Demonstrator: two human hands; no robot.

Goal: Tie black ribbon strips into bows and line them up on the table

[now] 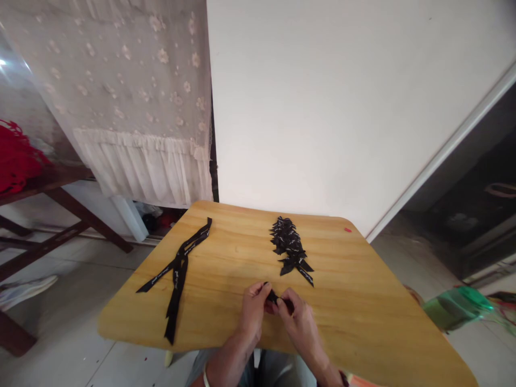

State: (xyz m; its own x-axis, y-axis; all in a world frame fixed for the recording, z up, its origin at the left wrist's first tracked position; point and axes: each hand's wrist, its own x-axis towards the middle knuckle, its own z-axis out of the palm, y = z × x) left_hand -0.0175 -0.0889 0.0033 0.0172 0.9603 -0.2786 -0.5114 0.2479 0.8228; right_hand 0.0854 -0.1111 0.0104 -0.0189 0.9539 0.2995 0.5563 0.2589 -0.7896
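Observation:
Both of my hands meet near the front edge of the wooden table, pinching one short black ribbon [272, 296] between them. My left hand [255, 307] grips its left end with thumb and forefinger. On the other end, my right hand [296, 316] has its fingers closed, hiding part of the ribbon. Just beyond my hands lies an overlapping row of black ribbon bows [287, 236] with white lettering. Several flat black ribbon strips [181, 263], also printed in white, lie crossed over one another on the left part of the table.
The wooden table [234, 252] stands against a white panel [290, 107]. A small red piece [347, 230] lies near its far right corner. To the left are a lace curtain [149, 107] and a dark bench [72, 215] bearing red material [18, 158]. A green container [457, 309] stands at right.

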